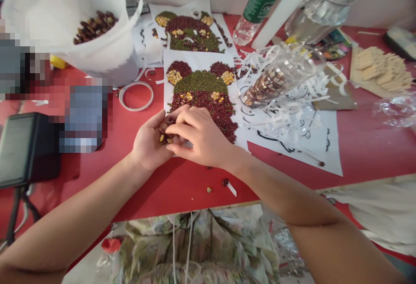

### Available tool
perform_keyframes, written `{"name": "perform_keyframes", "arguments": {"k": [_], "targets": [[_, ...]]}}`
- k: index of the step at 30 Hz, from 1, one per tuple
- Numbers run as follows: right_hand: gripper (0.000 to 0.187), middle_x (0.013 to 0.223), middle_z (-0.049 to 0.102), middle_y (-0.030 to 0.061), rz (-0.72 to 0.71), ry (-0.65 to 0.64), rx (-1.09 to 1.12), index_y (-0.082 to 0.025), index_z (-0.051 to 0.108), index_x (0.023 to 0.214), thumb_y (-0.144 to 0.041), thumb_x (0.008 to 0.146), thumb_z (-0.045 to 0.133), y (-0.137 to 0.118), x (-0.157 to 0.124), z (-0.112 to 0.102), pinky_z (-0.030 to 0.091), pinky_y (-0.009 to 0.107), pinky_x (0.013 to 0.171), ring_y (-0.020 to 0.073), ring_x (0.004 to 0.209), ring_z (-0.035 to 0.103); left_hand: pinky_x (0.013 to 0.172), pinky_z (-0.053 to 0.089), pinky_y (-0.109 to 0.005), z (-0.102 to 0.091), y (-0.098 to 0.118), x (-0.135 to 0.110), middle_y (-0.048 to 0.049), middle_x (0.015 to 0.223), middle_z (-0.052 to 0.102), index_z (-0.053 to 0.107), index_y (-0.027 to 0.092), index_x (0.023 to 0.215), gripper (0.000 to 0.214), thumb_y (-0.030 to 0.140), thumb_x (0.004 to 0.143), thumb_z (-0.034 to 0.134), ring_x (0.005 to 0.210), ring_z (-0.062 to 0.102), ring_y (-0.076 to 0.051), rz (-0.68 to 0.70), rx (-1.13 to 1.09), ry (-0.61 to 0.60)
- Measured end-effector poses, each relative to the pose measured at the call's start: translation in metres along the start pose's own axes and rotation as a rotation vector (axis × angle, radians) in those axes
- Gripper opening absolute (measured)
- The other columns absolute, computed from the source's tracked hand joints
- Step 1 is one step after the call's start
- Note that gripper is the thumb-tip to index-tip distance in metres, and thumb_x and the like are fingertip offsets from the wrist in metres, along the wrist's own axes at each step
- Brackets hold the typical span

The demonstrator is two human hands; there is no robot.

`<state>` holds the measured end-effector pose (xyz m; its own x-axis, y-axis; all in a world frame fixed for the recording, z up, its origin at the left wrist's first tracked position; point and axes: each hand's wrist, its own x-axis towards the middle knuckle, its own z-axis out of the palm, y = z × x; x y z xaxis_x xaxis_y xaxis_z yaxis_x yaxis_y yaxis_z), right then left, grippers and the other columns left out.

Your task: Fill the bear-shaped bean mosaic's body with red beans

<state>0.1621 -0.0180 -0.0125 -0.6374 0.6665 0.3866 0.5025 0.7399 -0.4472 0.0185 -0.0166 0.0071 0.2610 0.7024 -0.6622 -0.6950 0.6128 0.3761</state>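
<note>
My left hand [150, 139] is turned palm up and cupped around a small heap of dark red beans and yellow kernels [165, 138]. Over that palm my right hand [203, 139] bends its fingers down, thumb and fingertips together at the heap; what lies between them is hidden. Both hands are above the lower edge of a white sheet bearing a bear-like seed picture [201, 82]. Green beans form its forehead, red beans its ears and face, and yellow kernels its inner ears and eyes. My hands cover its lower left part.
A white bucket [107, 56] with dark seeds stands left, near a tape roll [136, 96]. A second seed picture [188, 33] lies behind. On the right are a tilted clear jar of beans [273, 80], paper strips [292, 115], a bottle [260, 9] and wooden sticks [383, 69].
</note>
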Motion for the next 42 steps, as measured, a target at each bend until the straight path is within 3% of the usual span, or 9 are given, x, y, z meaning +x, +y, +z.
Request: {"name": "perform_keyframes", "arguments": {"k": [8,16,23,28,31,34,38,42], "targets": [[0.024,0.094,0.061,0.0073,0.060,0.037,-0.034,-0.020,0.069,0.096,-0.018,0.096,0.045,0.002,-0.003,0.001,0.034,0.038,0.088,0.0222,0.099,0.054,0.054,0.049,-0.015,-0.001,-0.004,-0.001,0.0026,0.055,0.060,0.059,0.016,0.066,0.048,0.027,0.104,0.031,0.051,0.060,-0.006,-0.039,-0.071,0.024],[0.022,0.089,0.061,0.0055,0.029,0.002,-0.083,-0.020,0.071,0.092,-0.027,0.098,0.052,0.000,-0.004,0.003,0.033,0.038,0.086,0.0212,0.097,0.053,0.043,0.038,-0.013,0.000,-0.010,0.001,0.0031,0.050,0.055,0.057,0.017,0.065,0.049,0.028,0.104,0.029,0.044,0.049,-0.005,-0.038,-0.041,0.025],[0.028,0.086,0.060,0.0065,-0.033,0.051,-0.192,-0.017,0.068,0.085,-0.020,0.099,0.044,-0.003,-0.003,0.009,0.034,0.037,0.083,0.0205,0.088,0.048,0.048,0.043,-0.012,0.003,-0.011,-0.001,0.0027,0.053,0.057,0.057,0.017,0.067,0.051,0.027,0.105,0.025,0.046,0.054,-0.004,-0.053,0.019,0.015],[0.024,0.093,0.058,0.0075,-0.010,0.085,-0.135,-0.018,0.064,0.088,-0.020,0.098,0.042,-0.001,-0.002,0.002,0.039,0.038,0.086,0.0212,0.093,0.051,0.050,0.047,-0.013,0.002,-0.010,-0.002,0.0028,0.051,0.058,0.059,0.017,0.072,0.047,0.026,0.104,0.027,0.049,0.058,-0.006,0.011,-0.018,0.024],[0.023,0.100,0.055,0.0084,0.083,0.104,-0.097,-0.020,0.061,0.093,-0.022,0.100,0.040,0.009,-0.003,-0.010,0.041,0.041,0.090,0.0228,0.100,0.053,0.067,0.058,-0.019,0.000,-0.004,0.002,0.0005,0.067,0.068,0.065,0.015,0.099,0.041,0.028,0.104,0.026,0.071,0.071,-0.011,0.095,-0.032,-0.054],[0.020,0.102,0.054,0.0086,0.111,0.099,-0.080,-0.021,0.060,0.097,-0.023,0.100,0.040,0.027,-0.005,-0.017,0.042,0.044,0.090,0.0236,0.101,0.052,0.088,0.060,-0.028,-0.004,0.006,0.007,-0.0063,0.096,0.074,0.058,0.009,0.122,0.042,0.029,0.105,0.026,0.101,0.073,-0.017,0.192,-0.042,-0.136],[0.015,0.096,0.055,0.0062,0.015,0.003,-0.041,-0.020,0.060,0.090,-0.022,0.098,0.047,0.044,-0.009,-0.012,0.041,0.040,0.088,0.0208,0.093,0.052,0.096,0.058,-0.030,-0.012,0.017,0.012,-0.0094,0.122,0.069,0.049,0.007,0.136,0.041,0.025,0.104,0.031,0.121,0.065,-0.020,0.265,-0.082,-0.165],[0.016,0.094,0.055,0.0054,-0.054,-0.091,-0.079,-0.021,0.061,0.088,-0.019,0.098,0.048,0.044,-0.010,-0.003,0.036,0.037,0.086,0.0199,0.091,0.049,0.101,0.055,-0.030,-0.014,0.017,0.013,-0.0104,0.139,0.061,0.043,0.009,0.143,0.044,0.026,0.104,0.030,0.131,0.058,-0.021,0.261,-0.082,-0.167]]}}
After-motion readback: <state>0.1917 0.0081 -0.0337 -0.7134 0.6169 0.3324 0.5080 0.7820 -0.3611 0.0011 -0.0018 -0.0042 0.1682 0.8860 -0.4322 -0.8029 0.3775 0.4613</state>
